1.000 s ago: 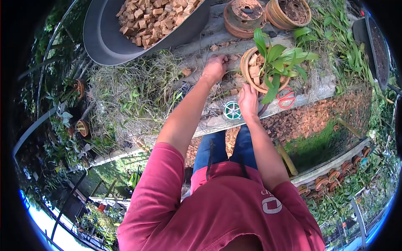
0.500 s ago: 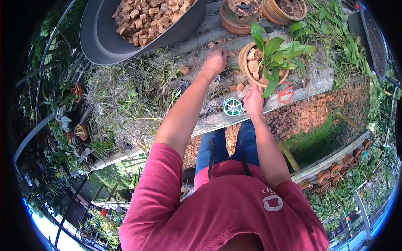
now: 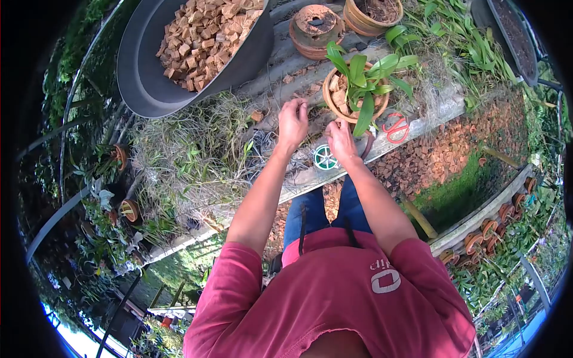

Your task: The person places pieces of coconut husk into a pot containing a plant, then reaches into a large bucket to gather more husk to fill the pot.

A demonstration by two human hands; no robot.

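My left hand (image 3: pixel 293 124) is just above the weathered bench, to the left of a clay pot (image 3: pixel 327 100). Its fingers are curled together, and what they hold, if anything, is hidden. Close to the pot's near rim, my right hand (image 3: pixel 341 143) has its fingertips pinched; I cannot make out anything between them. The pot holds brown chunks (image 3: pixel 339 98) and a plant with broad green leaves (image 3: pixel 365 83). Beside my right wrist lies a green-rimmed spool (image 3: pixel 325 157). A pair of red-handled scissors (image 3: pixel 396 128) lies to the right of the pot.
A large dark tub (image 3: pixel 140 65) of brown chunks (image 3: pixel 203 45) stands at the back left. Behind the plant are more clay pots (image 3: pixel 315 27). Dry, tangled grass (image 3: pixel 185 143) covers the bench's left side, and leafy plants (image 3: pixel 462 45) lie at the right.
My left hand has drawn back toward my body and nearer my right hand. My right hand has moved left along the pot's near side, its fingers now pinched. The view has shifted slightly.
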